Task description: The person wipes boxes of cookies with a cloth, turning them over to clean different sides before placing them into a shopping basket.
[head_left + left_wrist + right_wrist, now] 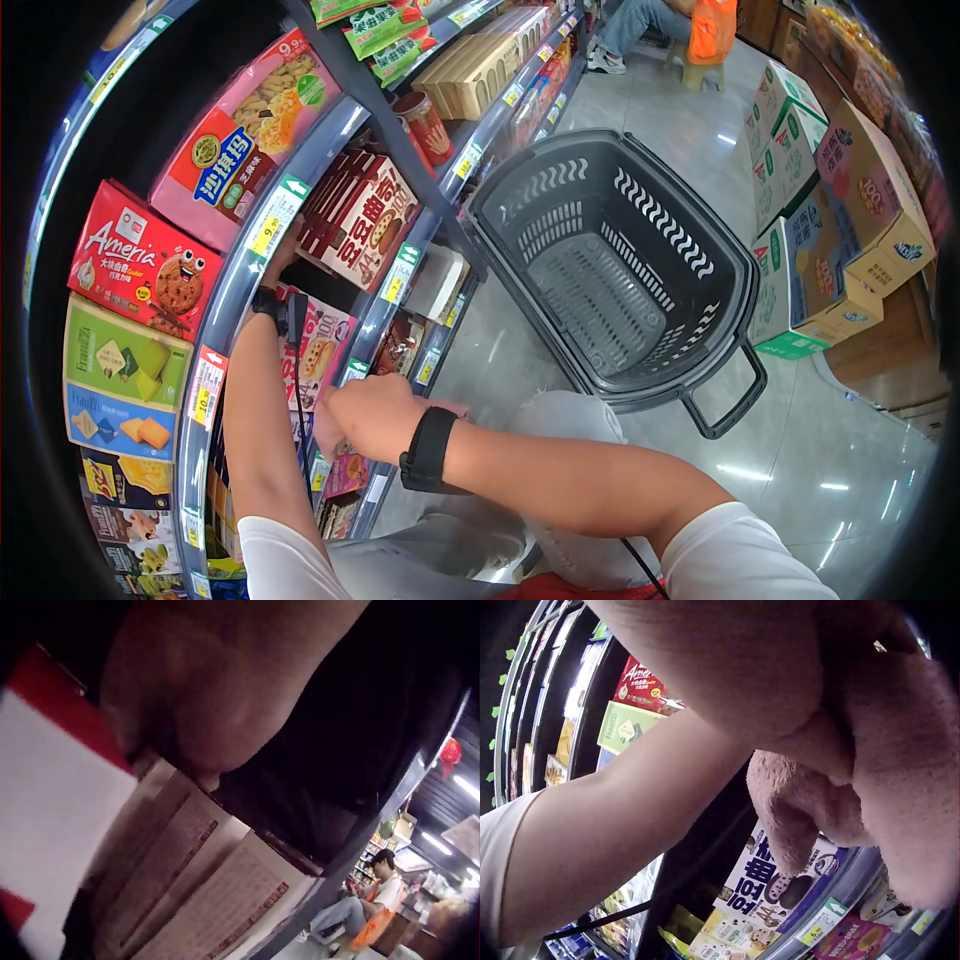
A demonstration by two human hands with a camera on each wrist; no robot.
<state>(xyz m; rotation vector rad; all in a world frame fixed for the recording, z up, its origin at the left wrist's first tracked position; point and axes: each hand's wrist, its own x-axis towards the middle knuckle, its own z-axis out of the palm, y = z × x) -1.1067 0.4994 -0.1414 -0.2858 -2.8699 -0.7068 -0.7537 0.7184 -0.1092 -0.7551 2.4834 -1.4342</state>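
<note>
My left hand (217, 697) reaches into the shelf, partly hidden by the price rail in the head view. Its curled fingertips lie on either side of a cookie box's (161, 784) upper end in the left wrist view. Red and white cookie boxes (375, 220) stand in a row beside it. My right hand (375, 410) is lower, in front of the shelf edge, and grips a fluffy pink cloth (802, 799). The cloth hangs before a blue and white cookie box (754, 881) in the right wrist view.
A dark shopping basket (600, 290) stands on the floor to the right. Stacked cartons (840, 230) line the aisle's other side. A seated person (650, 30) is farther along. Red Ameria (140, 265) and pink snack packages (245, 140) fill the left shelf.
</note>
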